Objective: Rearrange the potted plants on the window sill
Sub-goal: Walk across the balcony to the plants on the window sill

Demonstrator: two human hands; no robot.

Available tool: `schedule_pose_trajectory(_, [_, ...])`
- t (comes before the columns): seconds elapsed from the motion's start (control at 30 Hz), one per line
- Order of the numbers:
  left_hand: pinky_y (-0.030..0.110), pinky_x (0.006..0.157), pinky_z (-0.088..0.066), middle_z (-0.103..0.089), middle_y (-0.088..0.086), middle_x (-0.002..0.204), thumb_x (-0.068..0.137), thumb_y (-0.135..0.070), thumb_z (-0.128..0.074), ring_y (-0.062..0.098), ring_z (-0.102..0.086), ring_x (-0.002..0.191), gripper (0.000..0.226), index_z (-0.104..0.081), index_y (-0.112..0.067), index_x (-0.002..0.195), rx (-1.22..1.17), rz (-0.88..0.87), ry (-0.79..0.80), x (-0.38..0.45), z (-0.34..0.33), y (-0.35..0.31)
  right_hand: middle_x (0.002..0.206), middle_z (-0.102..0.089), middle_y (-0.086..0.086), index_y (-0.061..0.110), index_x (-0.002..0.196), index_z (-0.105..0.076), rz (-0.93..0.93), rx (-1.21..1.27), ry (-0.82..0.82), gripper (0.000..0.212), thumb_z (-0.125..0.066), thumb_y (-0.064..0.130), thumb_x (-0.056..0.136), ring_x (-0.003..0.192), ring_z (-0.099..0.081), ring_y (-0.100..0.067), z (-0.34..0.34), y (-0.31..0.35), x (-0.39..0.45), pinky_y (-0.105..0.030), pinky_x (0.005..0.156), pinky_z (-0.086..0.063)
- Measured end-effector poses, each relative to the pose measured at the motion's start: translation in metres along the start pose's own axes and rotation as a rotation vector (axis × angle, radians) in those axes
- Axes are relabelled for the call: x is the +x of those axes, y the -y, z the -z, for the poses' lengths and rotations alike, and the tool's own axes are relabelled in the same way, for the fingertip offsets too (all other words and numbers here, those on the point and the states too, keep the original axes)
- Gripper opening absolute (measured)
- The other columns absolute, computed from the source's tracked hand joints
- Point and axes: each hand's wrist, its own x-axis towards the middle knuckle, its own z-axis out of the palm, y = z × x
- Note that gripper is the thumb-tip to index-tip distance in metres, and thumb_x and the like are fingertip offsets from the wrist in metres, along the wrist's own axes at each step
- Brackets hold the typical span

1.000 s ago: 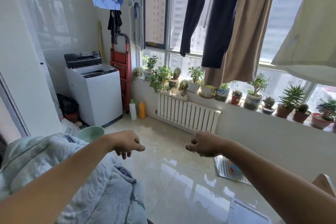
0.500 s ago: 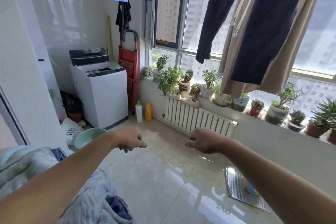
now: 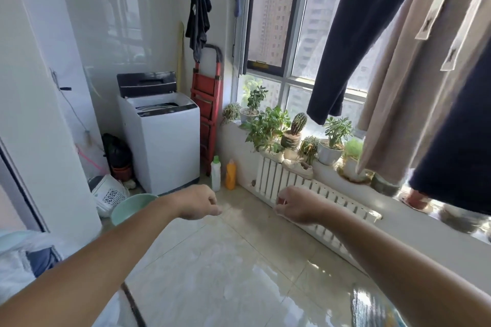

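Both hands, left and right, hang loosely curled and empty, well short of the potted plants beyond them, likely approaching.

My left hand and my right hand hang side by side over the glossy tiled floor, touching nothing. Ahead to the right, the white ribbed radiator sits under the white window sill, which carries the row of green potted plants (laundry hides the far ones). The white top-loading washing machine stands left, with the red folding stepladder between it and the sill.
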Motion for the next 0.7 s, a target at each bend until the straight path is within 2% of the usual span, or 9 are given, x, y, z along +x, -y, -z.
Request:
schedule_pose_trajectory(0.1, [0.034, 0.081, -0.053, -0.067, 0.0, 0.092, 0.086, -0.044, -0.061, 0.012, -0.059, 0.075, 0.041, -0.069, -0.011, 0.108, 0.017, -0.007, 0.027, 0.045, 0.011, -0.003, 0.077, -0.058, -0.003, 0.002, 0.095, -0.068, 0.014, 0.01, 0.019, 0.028, -0.055, 0.027, 0.093, 0.069, -0.051, -0.017, 0.006, -0.011, 0.044, -0.034, 0.068, -0.049])
schedule_pose_trajectory(0.2, [0.032, 0.075, -0.05, -0.07, 0.009, 0.1, 0.087, -0.045, -0.059, 0.015, -0.058, 0.074, 0.045, -0.068, -0.005, 0.107, 0.041, -0.036, 0.04, 0.097, 0.023, -0.002, 0.081, -0.059, -0.005, 0.0, 0.099, -0.068, 0.013, 0.004, 0.027, 0.03, -0.056, 0.027, 0.092, 0.073, -0.053, -0.019, 0.01, -0.02, 0.091, -0.04, 0.075, -0.054])
schedule_pose_trajectory(0.3, [0.028, 0.069, -0.047, -0.062, 0.0, 0.084, 0.087, -0.047, -0.058, 0.012, -0.055, 0.069, 0.045, -0.067, -0.006, 0.105, 0.071, -0.049, 0.084, 0.154, 0.041, 0.006, 0.084, -0.062, -0.006, 0.0, 0.1, -0.068, 0.015, -0.013, 0.056, 0.03, -0.057, 0.027, 0.093, 0.074, -0.054, -0.021, 0.017, -0.026, 0.146, -0.039, 0.074, -0.053])
schedule_pose_trajectory(0.33, [0.029, 0.069, -0.048, -0.061, 0.001, 0.084, 0.087, -0.047, -0.058, 0.012, -0.055, 0.07, 0.044, -0.066, -0.007, 0.103, 0.067, -0.055, 0.09, 0.174, 0.048, 0.01, 0.088, -0.067, -0.009, 0.0, 0.1, -0.068, 0.013, -0.022, 0.059, 0.03, -0.057, 0.027, 0.093, 0.076, -0.057, -0.023, 0.021, -0.027, 0.165, -0.041, 0.078, -0.055])
schedule_pose_trajectory(0.43, [0.037, 0.08, -0.053, -0.064, 0.006, 0.093, 0.085, -0.046, -0.058, 0.02, -0.062, 0.08, 0.04, -0.067, -0.009, 0.095, 0.089, -0.097, 0.056, 0.235, 0.08, 0.024, 0.106, -0.073, -0.017, -0.001, 0.104, -0.069, -0.021, -0.02, 0.038, 0.034, -0.055, 0.028, 0.094, 0.085, -0.066, -0.026, 0.037, -0.03, 0.225, -0.045, 0.087, -0.055])
schedule_pose_trajectory(0.53, [0.036, 0.077, -0.049, -0.061, 0.003, 0.09, 0.081, -0.047, -0.057, 0.022, -0.062, 0.086, 0.035, -0.064, -0.013, 0.085, 0.123, -0.12, 0.041, 0.296, 0.119, 0.036, 0.109, -0.073, -0.018, -0.003, 0.106, -0.069, -0.048, -0.011, 0.031, 0.038, -0.055, 0.03, 0.093, 0.101, -0.068, -0.034, 0.056, -0.03, 0.286, -0.048, 0.089, -0.055])
schedule_pose_trajectory(0.6, [0.035, 0.076, -0.051, -0.069, 0.007, 0.092, 0.08, -0.046, -0.058, 0.023, -0.065, 0.087, 0.038, -0.068, -0.009, 0.086, 0.12, -0.113, 0.035, 0.336, 0.143, 0.042, 0.107, -0.073, -0.019, -0.004, 0.105, -0.069, -0.063, 0.001, 0.033, 0.038, -0.054, 0.029, 0.092, 0.096, -0.069, -0.033, 0.066, -0.031, 0.325, -0.047, 0.087, -0.055])
schedule_pose_trajectory(0.63, [0.036, 0.08, -0.052, -0.072, 0.009, 0.097, 0.08, -0.044, -0.059, 0.023, -0.066, 0.091, 0.039, -0.07, -0.008, 0.09, 0.116, -0.109, 0.029, 0.354, 0.154, 0.043, 0.104, -0.073, -0.019, -0.005, 0.105, -0.069, -0.074, 0.01, 0.026, 0.038, -0.054, 0.028, 0.092, 0.088, -0.068, -0.03, 0.07, -0.031, 0.344, -0.046, 0.083, -0.056])
schedule_pose_trajectory(0.7, [0.04, 0.088, -0.052, -0.072, 0.011, 0.106, 0.082, -0.042, -0.06, 0.026, -0.066, 0.098, 0.04, -0.071, -0.007, 0.098, 0.1, -0.115, 0.015, 0.391, 0.172, 0.045, 0.096, -0.072, -0.018, -0.005, 0.103, -0.068, -0.098, 0.021, 0.01, 0.037, -0.053, 0.026, 0.091, 0.075, -0.058, -0.022, 0.077, -0.034, 0.379, -0.043, 0.072, -0.054])
